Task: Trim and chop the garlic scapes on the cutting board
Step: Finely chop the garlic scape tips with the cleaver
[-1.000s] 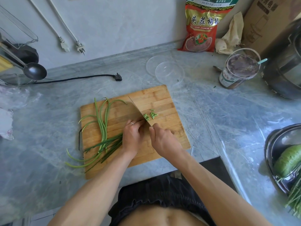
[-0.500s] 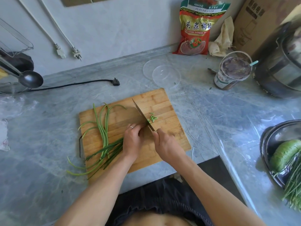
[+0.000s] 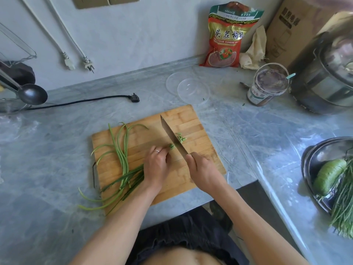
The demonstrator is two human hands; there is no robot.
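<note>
A wooden cutting board lies on the grey counter. A bundle of long green garlic scapes runs across its left half, with the tails hanging off the near-left edge. My left hand holds the bundle down with curled fingers, and the cut ends stick out past the fingertips. My right hand grips the handle of a cleaver, whose blade stands just right of those ends. A few chopped pieces lie to the right of the blade.
A clear plastic bowl and lid sit behind the board. A jar, a red bag and a steel pot stand at the back right. A metal basin with greens is at the right. A black plug lies left of the bowl.
The cleaver has shifted slightly right of the scape ends, which now show past my left fingertips. The camera has tilted a little, moving the board lower in view.
</note>
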